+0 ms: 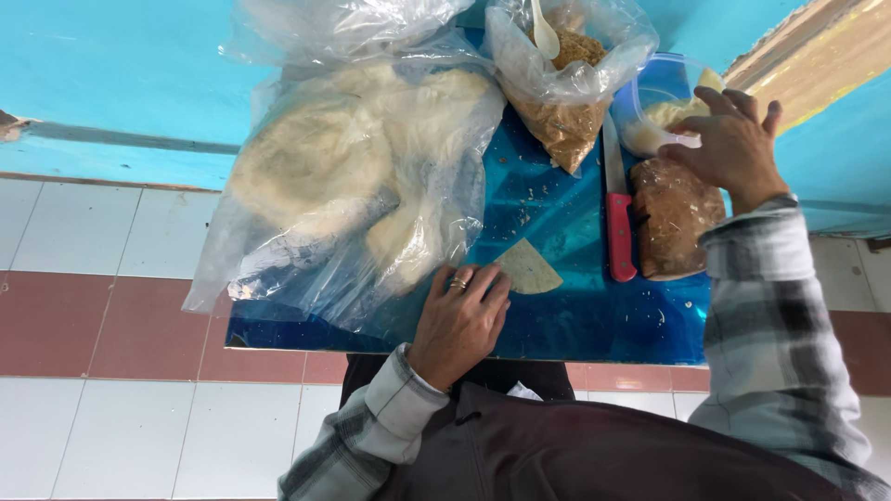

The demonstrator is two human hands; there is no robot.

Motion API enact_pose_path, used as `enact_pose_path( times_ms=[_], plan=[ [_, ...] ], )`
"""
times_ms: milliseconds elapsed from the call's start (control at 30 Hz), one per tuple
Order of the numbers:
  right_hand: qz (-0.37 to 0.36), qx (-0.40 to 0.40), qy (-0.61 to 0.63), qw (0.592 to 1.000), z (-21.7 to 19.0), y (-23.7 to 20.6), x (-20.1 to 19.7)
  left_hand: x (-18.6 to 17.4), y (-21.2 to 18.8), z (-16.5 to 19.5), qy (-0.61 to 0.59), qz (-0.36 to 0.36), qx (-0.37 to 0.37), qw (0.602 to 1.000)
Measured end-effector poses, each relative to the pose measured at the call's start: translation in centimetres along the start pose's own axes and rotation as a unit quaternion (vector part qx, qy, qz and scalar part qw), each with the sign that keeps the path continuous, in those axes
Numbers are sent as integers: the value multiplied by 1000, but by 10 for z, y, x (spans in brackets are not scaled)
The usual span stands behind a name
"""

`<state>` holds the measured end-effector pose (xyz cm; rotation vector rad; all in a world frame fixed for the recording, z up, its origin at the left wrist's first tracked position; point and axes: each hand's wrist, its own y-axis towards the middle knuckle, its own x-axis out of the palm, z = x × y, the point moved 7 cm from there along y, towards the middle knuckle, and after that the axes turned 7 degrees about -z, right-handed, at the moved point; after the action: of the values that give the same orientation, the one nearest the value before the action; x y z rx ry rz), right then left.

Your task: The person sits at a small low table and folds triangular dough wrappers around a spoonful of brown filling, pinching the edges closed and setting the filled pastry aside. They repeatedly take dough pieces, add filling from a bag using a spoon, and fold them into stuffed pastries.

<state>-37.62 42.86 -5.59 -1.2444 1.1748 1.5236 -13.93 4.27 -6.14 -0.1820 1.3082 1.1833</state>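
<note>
My left hand [461,315], with a ring on one finger, rests flat on the blue table [575,320], its fingertips on the edge of a pale wedge of flatbread [529,269]. My right hand [735,144] reaches to the far right and holds a small white spoon handle [682,141] at the rim of a clear plastic container [661,97] with pale filling in it. Just below that hand lies a brown lump wrapped in clear plastic [673,218].
A large clear bag of round flatbreads [353,176] covers the table's left half. A second bag holds brown crumbly filling [566,88] with a white spoon [544,32] in it. A red-handled knife [618,213] lies between the wedge and the brown lump. Tiled floor lies below.
</note>
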Motion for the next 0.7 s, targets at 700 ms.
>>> enact_pose_path(
  times_ms=[700],
  plan=[
    [34,-178,150,972,-203,-102,-48,17,-1,-6,3,-15,2,1000]
  ],
)
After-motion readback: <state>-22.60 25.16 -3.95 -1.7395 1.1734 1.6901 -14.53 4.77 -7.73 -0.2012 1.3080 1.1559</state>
